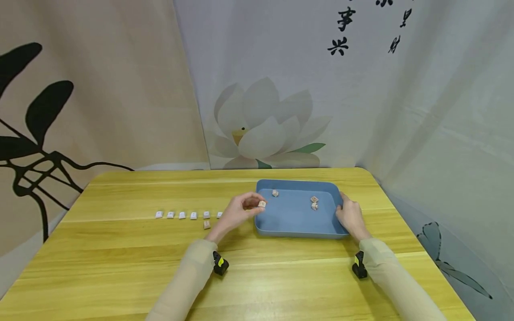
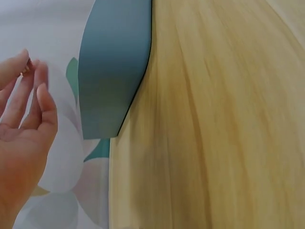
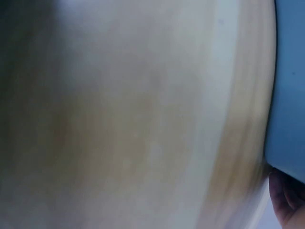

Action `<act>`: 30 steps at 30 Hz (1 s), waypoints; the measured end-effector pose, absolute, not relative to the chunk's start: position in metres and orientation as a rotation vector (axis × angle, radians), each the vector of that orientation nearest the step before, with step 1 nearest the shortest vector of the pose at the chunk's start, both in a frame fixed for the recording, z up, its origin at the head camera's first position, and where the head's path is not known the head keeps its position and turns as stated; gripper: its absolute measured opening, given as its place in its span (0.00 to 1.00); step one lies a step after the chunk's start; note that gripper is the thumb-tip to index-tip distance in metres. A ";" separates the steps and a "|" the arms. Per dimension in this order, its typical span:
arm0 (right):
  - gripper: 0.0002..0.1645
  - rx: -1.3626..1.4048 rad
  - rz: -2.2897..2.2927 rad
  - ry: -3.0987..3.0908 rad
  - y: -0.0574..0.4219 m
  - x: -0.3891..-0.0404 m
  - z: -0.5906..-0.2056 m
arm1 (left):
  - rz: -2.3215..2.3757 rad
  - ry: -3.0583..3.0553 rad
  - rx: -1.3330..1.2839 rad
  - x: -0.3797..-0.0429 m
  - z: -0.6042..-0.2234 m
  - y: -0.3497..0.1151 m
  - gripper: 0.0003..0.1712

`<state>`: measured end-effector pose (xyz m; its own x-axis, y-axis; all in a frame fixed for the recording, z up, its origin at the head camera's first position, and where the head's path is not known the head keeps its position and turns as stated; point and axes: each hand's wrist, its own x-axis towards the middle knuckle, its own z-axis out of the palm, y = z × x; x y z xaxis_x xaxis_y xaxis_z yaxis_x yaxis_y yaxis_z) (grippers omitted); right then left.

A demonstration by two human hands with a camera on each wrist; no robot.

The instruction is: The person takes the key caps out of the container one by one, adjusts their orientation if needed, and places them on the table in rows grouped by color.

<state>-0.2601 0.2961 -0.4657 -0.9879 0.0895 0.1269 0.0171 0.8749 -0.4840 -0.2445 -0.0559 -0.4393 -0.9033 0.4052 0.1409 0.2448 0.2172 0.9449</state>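
Note:
Between the thumb and fingers of my left hand [image 1: 240,211] a small beige keycap [image 1: 262,203] is pinched, over the left rim of a blue tray [image 1: 297,234]. In the left wrist view that hand [image 2: 26,124] shows beside the tray's outer wall [image 2: 114,62], the keycap mostly hidden by the fingertips. My right hand [image 1: 351,216] grips the tray's right side, thumb at the rim. The right wrist view catches only part of this hand [image 3: 288,200], at a tray corner. Inside the tray lie a few loose keycaps, one [image 1: 275,193] at the back left and others [image 1: 314,203] towards the right.
Left of the tray, several white keycaps [image 1: 182,215] stand in a row on the wooden table [image 1: 265,276]. One beige keycap [image 1: 206,224] sits just in front of the row. A printed curtain [image 1: 281,67] hangs behind the table.

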 end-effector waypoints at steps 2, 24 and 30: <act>0.31 -0.091 0.751 -2.903 0.296 -0.260 -0.465 | 1.791 2.300 0.634 -0.244 -0.439 -0.059 0.16; 0.32 -0.104 0.759 -2.903 0.295 -0.260 -0.465 | 1.686 2.512 0.466 -0.219 -0.438 -0.132 0.15; 0.32 -0.106 0.767 -2.910 0.295 -0.260 -0.465 | 1.542 2.649 0.452 -0.213 -0.443 -0.165 0.13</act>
